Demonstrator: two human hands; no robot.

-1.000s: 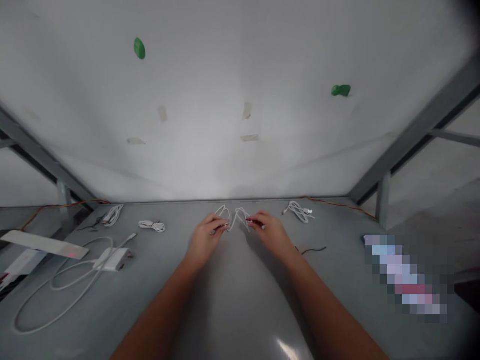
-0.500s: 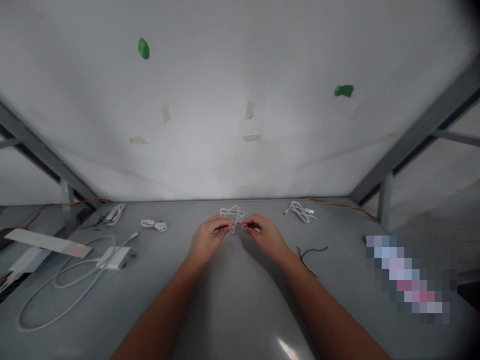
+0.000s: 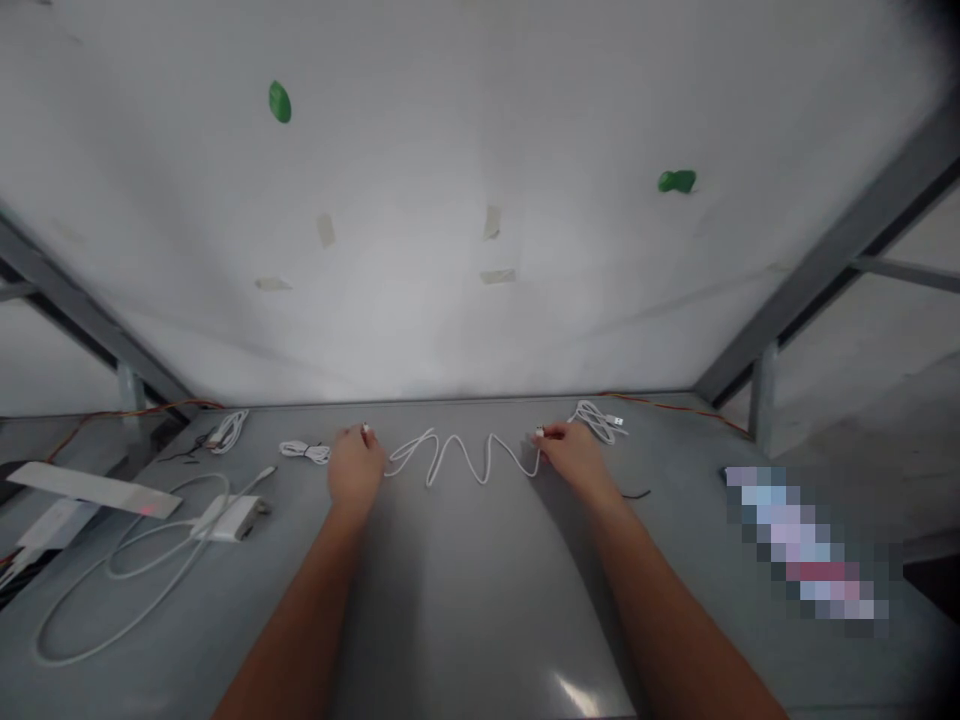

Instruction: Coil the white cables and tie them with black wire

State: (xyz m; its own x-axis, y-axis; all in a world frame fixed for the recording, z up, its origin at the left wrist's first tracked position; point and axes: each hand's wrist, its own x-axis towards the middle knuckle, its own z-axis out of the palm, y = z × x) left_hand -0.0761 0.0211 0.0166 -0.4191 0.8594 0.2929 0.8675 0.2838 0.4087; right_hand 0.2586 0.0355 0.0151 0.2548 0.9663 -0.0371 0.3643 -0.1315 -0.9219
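Observation:
A white USB cable (image 3: 470,462) lies in zigzag waves across the grey tabletop between my hands. My left hand (image 3: 356,465) is closed on one end of it, with a bit of the white plug showing above the fingers. At the other end, my right hand (image 3: 574,455) pinches the white connector between thumb and fingers. Just behind the right hand rests a folded white cable (image 3: 598,422) with its USB plug showing. Close to the left hand is a small bundled white cable (image 3: 304,452) with a dark tie round it.
Another bundled white cable (image 3: 229,432) lies at the back left. A white charger (image 3: 231,518) with a long looped cord and a white bar (image 3: 94,488) stand at the left. A dark twist tie (image 3: 637,494) is partly behind my right arm. A pixelated object (image 3: 806,540) lies right.
My hands have moved apart, left hand leftward and right hand rightward. The cable, loosely tangled between them before, is now spread out in waves along the table.

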